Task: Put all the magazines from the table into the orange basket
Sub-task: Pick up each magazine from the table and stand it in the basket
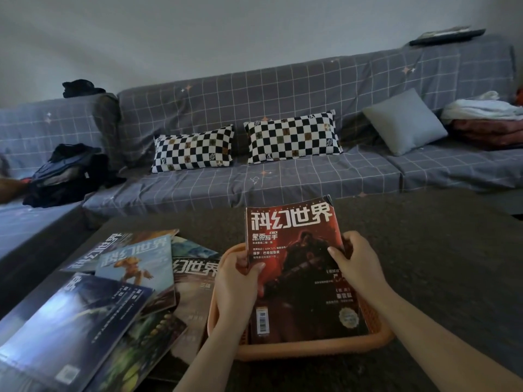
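Note:
A red magazine (300,267) with white Chinese title letters stands tilted in the orange basket (311,350), its lower edge inside and its top leaning away from me. My left hand (237,287) grips its left edge and my right hand (358,264) grips its right edge. More pages show behind the red cover, so it may be a small stack. Several other magazines (93,301) lie fanned and overlapping on the dark table (438,264) to the left of the basket.
A long grey checked sofa (283,176) runs behind the table, with two black-and-white checkered pillows (293,137), a grey cushion (404,121), dark clothes (68,176) at left and folded blankets (484,120) at right.

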Demonstrator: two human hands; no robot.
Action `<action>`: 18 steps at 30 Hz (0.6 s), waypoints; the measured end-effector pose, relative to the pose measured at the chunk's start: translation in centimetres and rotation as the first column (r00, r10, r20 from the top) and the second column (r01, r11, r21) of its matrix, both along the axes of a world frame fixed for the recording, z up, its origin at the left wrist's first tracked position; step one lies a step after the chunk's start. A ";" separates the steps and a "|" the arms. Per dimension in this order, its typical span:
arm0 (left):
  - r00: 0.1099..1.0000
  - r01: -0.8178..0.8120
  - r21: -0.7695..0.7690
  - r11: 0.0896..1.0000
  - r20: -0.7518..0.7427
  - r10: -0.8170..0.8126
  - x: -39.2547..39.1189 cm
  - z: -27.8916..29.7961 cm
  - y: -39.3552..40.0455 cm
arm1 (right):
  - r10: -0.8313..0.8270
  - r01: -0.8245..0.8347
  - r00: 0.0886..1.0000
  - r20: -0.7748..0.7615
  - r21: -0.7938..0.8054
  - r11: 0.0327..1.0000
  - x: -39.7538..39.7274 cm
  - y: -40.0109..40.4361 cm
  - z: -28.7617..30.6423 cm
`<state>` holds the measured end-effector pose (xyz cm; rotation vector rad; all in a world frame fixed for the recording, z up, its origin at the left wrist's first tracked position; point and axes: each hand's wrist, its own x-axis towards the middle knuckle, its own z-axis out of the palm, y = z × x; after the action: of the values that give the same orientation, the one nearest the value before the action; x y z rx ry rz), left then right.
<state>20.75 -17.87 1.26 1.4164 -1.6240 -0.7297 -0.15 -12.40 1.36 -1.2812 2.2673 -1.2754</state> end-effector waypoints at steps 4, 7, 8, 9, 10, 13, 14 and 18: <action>0.993 -0.031 0.086 0.996 -0.107 0.041 -0.1 -0.5 -0.3 | 0.016 -0.016 0.999 0.049 0.007 1.000 -0.3 -0.4 -0.1; 0.991 -0.059 0.115 0.992 -0.111 0.072 -0.2 -0.4 -0.3 | 0.006 -0.003 0.984 0.180 -0.013 1.000 -0.8 -1.7 0.6; 0.989 -0.069 0.109 0.992 -0.120 0.082 -0.2 -0.4 -0.3 | -0.001 0.007 0.975 0.222 -0.026 1.000 -1.0 -2.3 0.9; 0.987 -0.081 0.103 0.991 -0.127 0.094 -0.2 -0.4 -0.3 | -0.003 0.014 0.964 0.265 -0.042 0.999 -1.3 -3.0 1.3; 0.986 -0.091 0.102 0.991 -0.128 0.103 -0.2 -0.4 -0.4 | 0.001 0.018 0.951 0.310 -0.057 0.998 -1.6 -3.7 1.7; 0.984 -0.075 0.117 0.990 -0.155 0.093 0.0 -0.7 -0.7 | 0.041 0.024 0.886 0.461 -0.135 0.991 -2.5 -5.6 2.7; 0.980 -0.070 0.129 0.989 -0.175 0.092 0.1 -0.7 -0.8 | 0.057 0.032 0.859 0.508 -0.165 0.986 -2.7 -6.1 2.9; 0.988 -0.022 0.082 0.996 -0.148 0.034 0.4 -0.8 -0.9 | 0.072 0.116 0.751 0.657 -0.238 0.964 -2.7 -7.3 2.8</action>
<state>21.15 -18.79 0.45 1.4037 -1.4713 -0.8719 -2.89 -19.65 4.21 -0.6799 1.6372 -1.7429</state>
